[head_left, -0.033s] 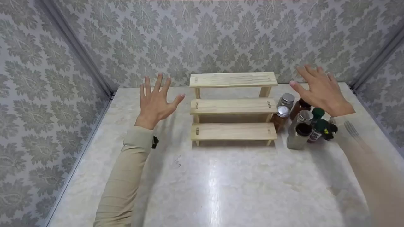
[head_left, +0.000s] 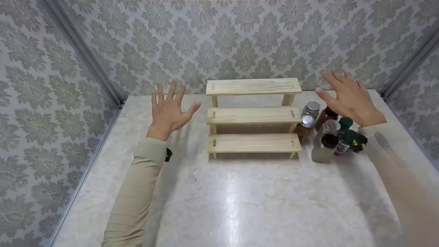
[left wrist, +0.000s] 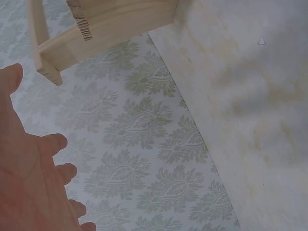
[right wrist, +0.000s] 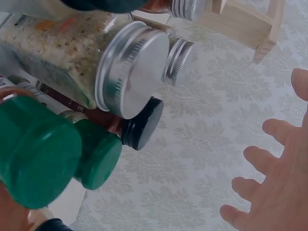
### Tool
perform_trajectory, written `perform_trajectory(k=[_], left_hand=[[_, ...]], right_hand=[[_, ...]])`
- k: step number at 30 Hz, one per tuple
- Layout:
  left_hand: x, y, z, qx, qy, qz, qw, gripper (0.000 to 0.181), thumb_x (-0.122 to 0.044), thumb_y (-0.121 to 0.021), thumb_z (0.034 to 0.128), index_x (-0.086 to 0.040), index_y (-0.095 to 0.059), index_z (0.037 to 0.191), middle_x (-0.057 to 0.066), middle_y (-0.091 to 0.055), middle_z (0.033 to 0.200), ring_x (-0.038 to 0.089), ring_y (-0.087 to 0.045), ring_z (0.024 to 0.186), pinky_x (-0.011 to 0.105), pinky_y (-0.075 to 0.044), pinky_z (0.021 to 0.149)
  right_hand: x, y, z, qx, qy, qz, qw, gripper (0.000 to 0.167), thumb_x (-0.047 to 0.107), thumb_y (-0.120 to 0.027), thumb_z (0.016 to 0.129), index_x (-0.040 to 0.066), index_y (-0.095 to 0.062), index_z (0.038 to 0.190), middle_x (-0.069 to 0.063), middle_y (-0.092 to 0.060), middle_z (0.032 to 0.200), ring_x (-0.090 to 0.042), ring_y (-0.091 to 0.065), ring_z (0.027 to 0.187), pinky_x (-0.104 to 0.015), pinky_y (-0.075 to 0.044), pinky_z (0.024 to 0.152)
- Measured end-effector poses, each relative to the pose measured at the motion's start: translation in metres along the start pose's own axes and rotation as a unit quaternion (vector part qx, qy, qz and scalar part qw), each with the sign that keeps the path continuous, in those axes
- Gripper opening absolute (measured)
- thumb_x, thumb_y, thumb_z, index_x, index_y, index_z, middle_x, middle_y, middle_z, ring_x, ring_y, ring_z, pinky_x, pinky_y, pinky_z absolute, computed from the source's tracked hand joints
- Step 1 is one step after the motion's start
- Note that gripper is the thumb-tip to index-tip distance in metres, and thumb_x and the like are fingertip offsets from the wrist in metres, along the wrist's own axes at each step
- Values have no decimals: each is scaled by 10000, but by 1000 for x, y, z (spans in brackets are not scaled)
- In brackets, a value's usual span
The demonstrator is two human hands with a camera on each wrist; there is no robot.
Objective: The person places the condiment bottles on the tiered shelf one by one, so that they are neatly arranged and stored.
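Your left hand (head_left: pixel 168 115) and right hand (head_left: pixel 353 97), fingers spread, empty, are flanking the pale wooden three-tier rack (head_left: pixel 253 115); approach the green- and silver-capped jars (head_left: pixel 331 127) at its right gently.

"What stood beyond the left hand (head_left: pixel 168 115) and the right hand (head_left: pixel 353 97)?"

"A back wall (head_left: pixel 224 41), pale, with grey-green leafy motifs."

"And outward of them?"

"Left of the left hand, a side wall (head_left: pixel 34 144), patterned alike; a grey strip (head_left: pixel 82 51) ran down the corner between."

"Below?"

"A pale, mottled table (head_left: pixel 274 202). A glare streak (head_left: pixel 232 206) and a thin squiggle (head_left: pixel 193 175) showed there, on the near side of the hands."
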State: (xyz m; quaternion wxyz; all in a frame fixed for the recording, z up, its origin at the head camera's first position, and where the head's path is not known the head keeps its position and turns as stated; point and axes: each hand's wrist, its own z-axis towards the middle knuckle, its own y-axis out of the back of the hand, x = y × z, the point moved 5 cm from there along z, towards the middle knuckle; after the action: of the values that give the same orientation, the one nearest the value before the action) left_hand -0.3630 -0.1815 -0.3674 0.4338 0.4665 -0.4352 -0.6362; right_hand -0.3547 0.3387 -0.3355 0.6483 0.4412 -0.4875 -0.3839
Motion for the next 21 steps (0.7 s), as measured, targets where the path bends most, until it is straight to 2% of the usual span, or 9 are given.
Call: perform_trajectory(k=[6, 11, 16, 21], left_hand=[[-3, 0, 1, -23, -27, 51, 10000, 929, -794, -359, 1019, -217, -195, 1729, 85, -15, 1813, 496, 124, 1627, 677, 59, 1302], [-14, -5, -3, -4, -150, 1, 9999, 913, -781, -364, 1027, -212, -218, 1725, 90, -30, 1811, 489, 92, 1635, 675, 36, 1306], [-23, -10, -8, 7, -197, -334, 9992, 880, -760, -379, 1037, -227, -236, 1722, 110, -96, 1806, 486, 56, 1640, 684, -9, 1305], [-26, -22, -14, 68, -188, -575, 9981, 867, -743, -390, 1041, -222, -250, 1719, 129, -160, 1794, 506, -4, 1636, 685, -48, 1304]], right_hand=[[-3, 8, -3, -120, 38, 1, 9999, 800, 663, -348, 1102, 193, -187, 1729, -237, -90, 1776, -589, -3, 1593, -824, 17, 1211], [-12, 14, -16, -150, -9, 172, 9997, 775, 635, -358, 1112, 209, -171, 1732, -197, -88, 1788, -533, 2, 1619, -807, 10, 1223], [-24, 18, -34, -341, 18, 454, 9984, 734, 559, -434, 1120, 188, -232, 1721, -202, -169, 1776, -547, -87, 1609, -826, -43, 1207], [-38, 18, -53, -383, -45, 783, 9962, 716, 497, -502, 1118, 177, -265, 1713, -224, -204, 1763, -546, -151, 1597, -824, -117, 1196]])
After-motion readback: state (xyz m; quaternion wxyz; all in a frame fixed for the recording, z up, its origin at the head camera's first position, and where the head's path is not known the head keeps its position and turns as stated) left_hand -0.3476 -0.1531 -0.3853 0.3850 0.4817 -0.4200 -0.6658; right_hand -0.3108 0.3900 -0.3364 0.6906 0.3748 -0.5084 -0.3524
